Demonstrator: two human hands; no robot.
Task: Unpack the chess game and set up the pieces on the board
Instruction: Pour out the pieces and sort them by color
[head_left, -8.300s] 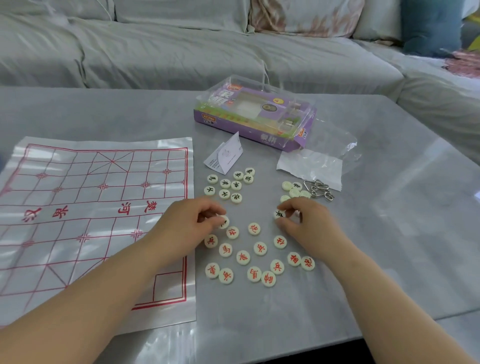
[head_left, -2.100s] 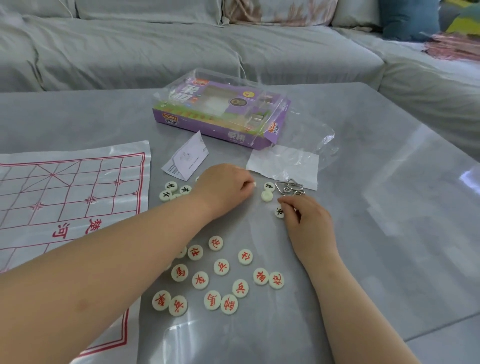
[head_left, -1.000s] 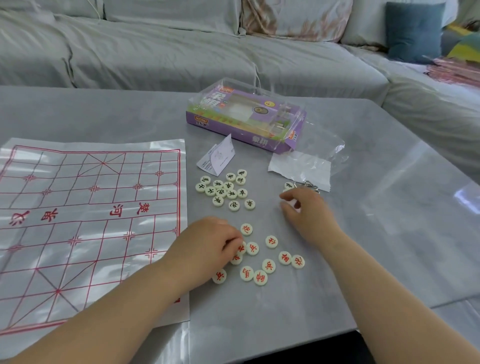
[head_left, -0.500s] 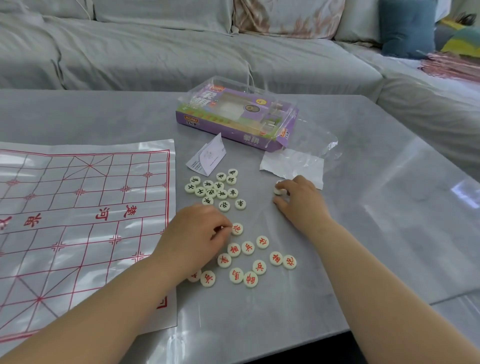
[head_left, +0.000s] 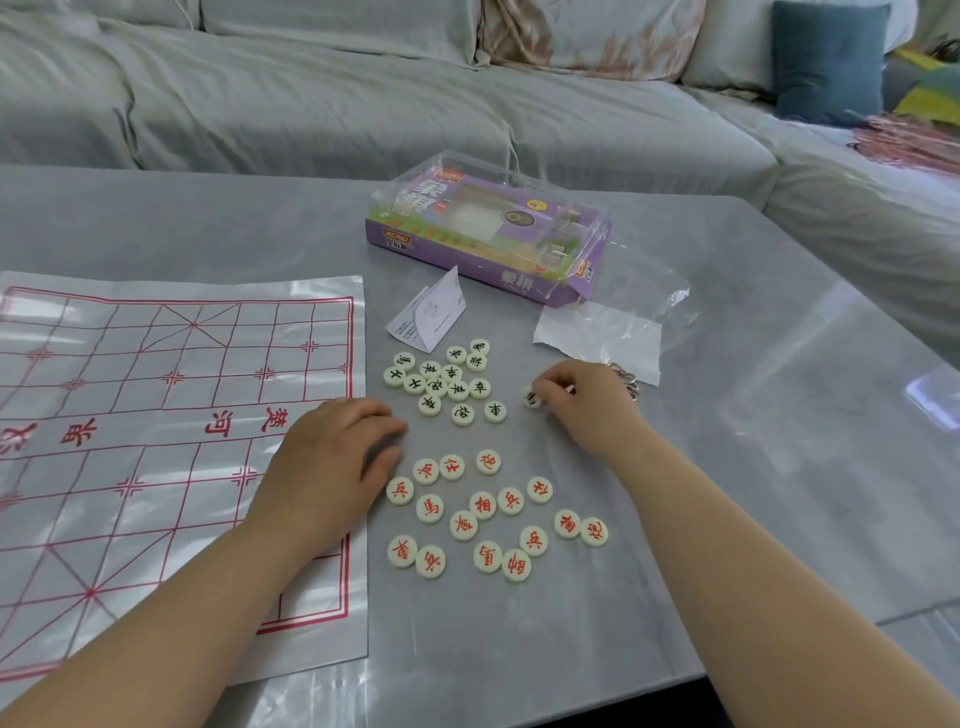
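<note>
Unpacking looks done to me. The box (head_left: 483, 228) lies beyond both hands, and the board (head_left: 156, 415) is spread flat under and to the left of the left hand (head_left: 332, 467), with no piece on it. Black pieces (head_left: 441, 384) cluster just ahead, between the hands, and red pieces (head_left: 488, 514) lie between the forearms. The right hand (head_left: 582, 405) pinches one piece (head_left: 531, 397). The left hand's fingers are curled under; I cannot tell if they hold anything. All the placing remains.
</note>
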